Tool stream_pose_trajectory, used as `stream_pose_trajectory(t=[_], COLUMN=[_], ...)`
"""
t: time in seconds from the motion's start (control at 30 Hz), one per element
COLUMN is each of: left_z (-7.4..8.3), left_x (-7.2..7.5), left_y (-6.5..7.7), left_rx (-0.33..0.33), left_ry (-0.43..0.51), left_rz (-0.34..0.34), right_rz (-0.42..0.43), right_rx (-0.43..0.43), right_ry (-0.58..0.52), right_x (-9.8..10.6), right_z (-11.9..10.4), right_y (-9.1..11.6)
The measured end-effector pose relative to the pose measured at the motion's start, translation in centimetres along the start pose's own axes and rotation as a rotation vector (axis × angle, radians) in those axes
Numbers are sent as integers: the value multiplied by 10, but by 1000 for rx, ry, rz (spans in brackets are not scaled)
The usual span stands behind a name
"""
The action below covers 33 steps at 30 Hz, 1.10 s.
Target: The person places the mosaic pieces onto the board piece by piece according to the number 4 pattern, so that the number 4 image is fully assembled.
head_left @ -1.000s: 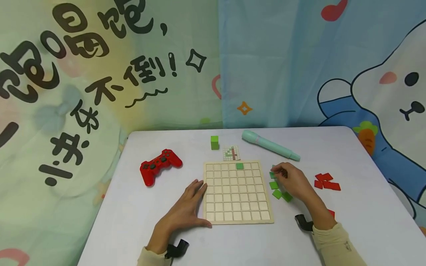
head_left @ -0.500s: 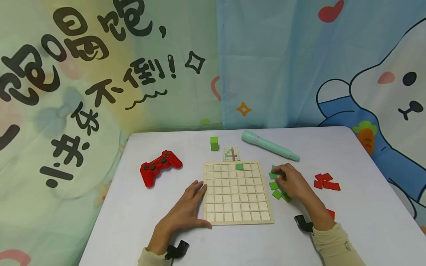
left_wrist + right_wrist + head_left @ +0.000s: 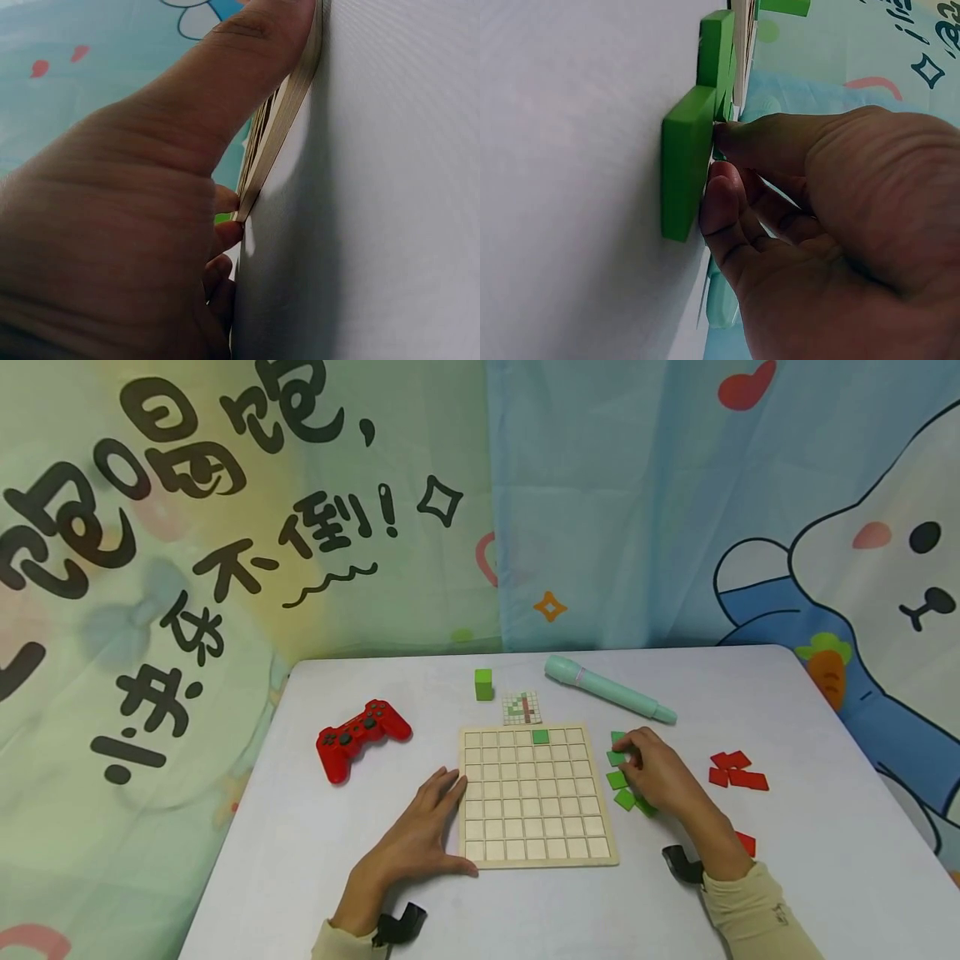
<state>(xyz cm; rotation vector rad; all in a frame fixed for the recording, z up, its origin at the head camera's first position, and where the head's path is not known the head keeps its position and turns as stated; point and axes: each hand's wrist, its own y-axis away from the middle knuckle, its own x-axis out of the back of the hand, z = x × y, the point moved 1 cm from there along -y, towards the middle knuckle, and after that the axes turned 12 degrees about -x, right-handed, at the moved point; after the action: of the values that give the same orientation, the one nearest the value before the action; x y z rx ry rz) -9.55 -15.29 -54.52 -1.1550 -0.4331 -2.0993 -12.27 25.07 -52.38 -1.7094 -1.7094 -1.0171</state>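
On the white worktop point(image 3: 555, 914) lies the gridded board point(image 3: 536, 802), one green tile point(image 3: 540, 737) set in its far row, right of the middle; the left hand point(image 3: 416, 831) lies open along the board's left side, its thumb at the near corner; the right hand point(image 3: 660, 772) bends its fingertips down among the loose green tiles point(image 3: 617, 780) just right of the board, though I cannot tell whether it pinches one; it partly covers the nearest of them.

Around these, a patterned card point(image 3: 522, 707) sits right at the board's far edge; a green block point(image 3: 483, 685) stands just left of it, a teal pen point(image 3: 611, 690) slants to its right; a red game controller point(image 3: 360, 737) lies well left of the board; red tiles point(image 3: 717, 776) cluster beyond the right hand, and a lone red tile point(image 3: 747, 843) is partly hidden by the right forearm.
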Motion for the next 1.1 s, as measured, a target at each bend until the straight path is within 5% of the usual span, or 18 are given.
stream_pose_trajectory(t=[0.77, 1.1], left_z=[0, 0], left_x=[-1, 1], left_y=[1, 1], left_rx=[7, 0], left_ry=[13, 9], left_rz=[6, -1], right_rz=[-37, -81], right_rx=[29, 115], right_ry=[4, 57], right_x=[-3, 6], right_z=[0, -4], right_y=[-1, 0])
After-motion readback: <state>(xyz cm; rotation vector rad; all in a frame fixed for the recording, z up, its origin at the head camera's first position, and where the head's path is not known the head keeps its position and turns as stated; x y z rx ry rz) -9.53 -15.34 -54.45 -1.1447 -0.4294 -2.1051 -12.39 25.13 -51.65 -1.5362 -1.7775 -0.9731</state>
